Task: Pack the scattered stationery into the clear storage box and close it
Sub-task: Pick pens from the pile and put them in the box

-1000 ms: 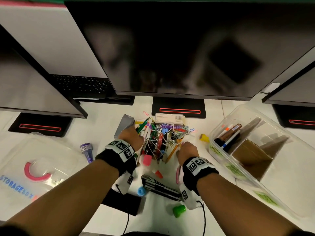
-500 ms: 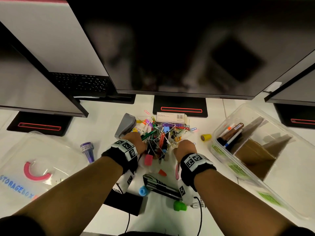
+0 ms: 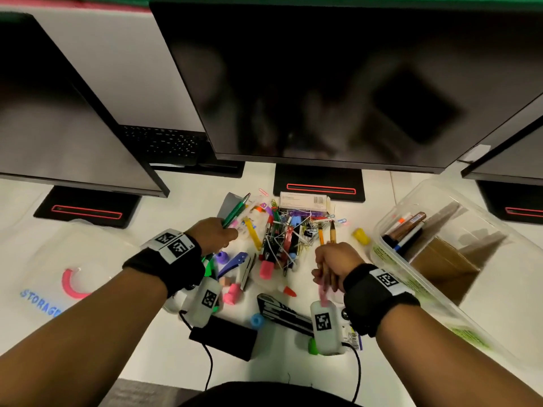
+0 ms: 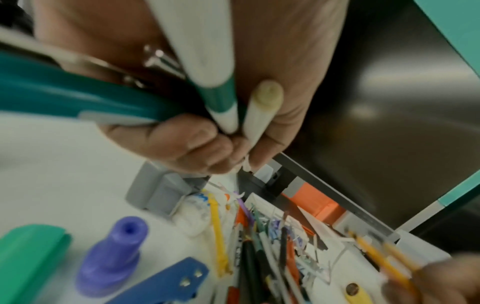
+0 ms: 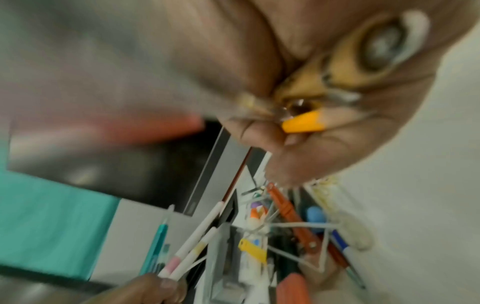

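A tangled pile of stationery [image 3: 282, 233] lies on the white desk below the middle monitor: pens, clips, erasers. My left hand [image 3: 214, 233] is at the pile's left edge and grips a green pen [image 3: 235, 211] together with white markers [image 4: 221, 98]; its fingers [image 4: 182, 142] curl round them. My right hand [image 3: 332, 259] is at the pile's right edge and grips yellow pencils [image 3: 332, 233], with a pink piece below the fist. The clear storage box [image 3: 390, 218] stands open at the right and holds several markers [image 3: 408, 227] and a brown card. Its lid [image 3: 44, 259] lies at the far left.
Three dark monitors overhang the desk, with their black stands [image 3: 318, 186] behind the pile. Near my wrists lie a black box with a cable [image 3: 223, 337], a black stapler [image 3: 282, 312], loose caps [image 3: 257, 321], and a yellow cap [image 3: 360, 235] beside the box.
Both hands have drawn back out of the pile toward me. The left now holds the green pen and markers raised, and the right has come up with pencils.
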